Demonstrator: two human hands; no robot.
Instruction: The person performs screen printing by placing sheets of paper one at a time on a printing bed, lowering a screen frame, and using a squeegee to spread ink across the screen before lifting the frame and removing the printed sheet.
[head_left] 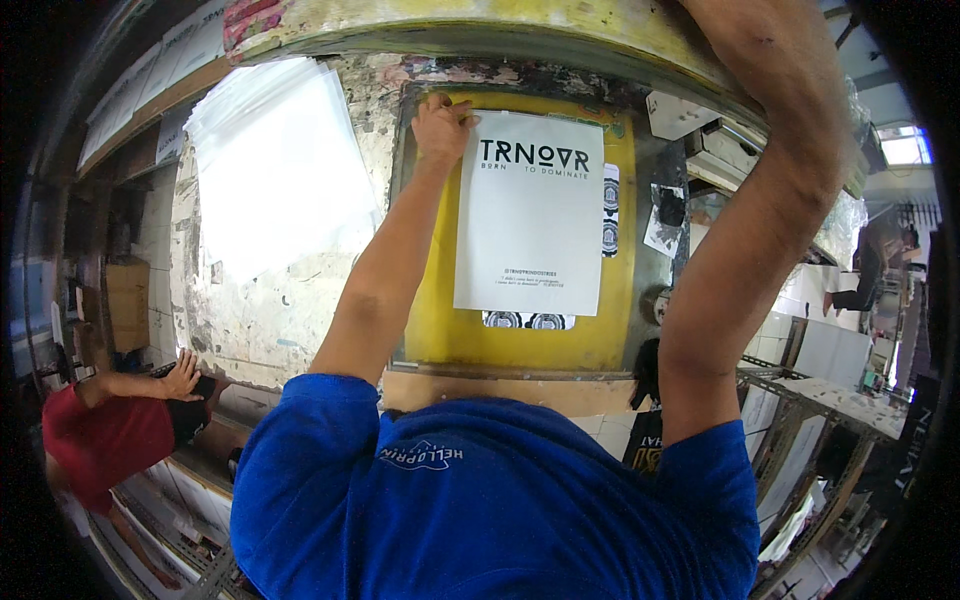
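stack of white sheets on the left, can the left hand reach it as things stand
Likely yes: the left hand is at a corner of the printed white sheet, and the stack of white sheets lies just left of that arm, with nothing tall seen between.

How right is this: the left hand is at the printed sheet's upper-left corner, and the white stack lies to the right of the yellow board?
Not quite: the white stack lies to the left of the yellow board, as the head view shows. The left hand is at the printed sheet's upper-left corner.
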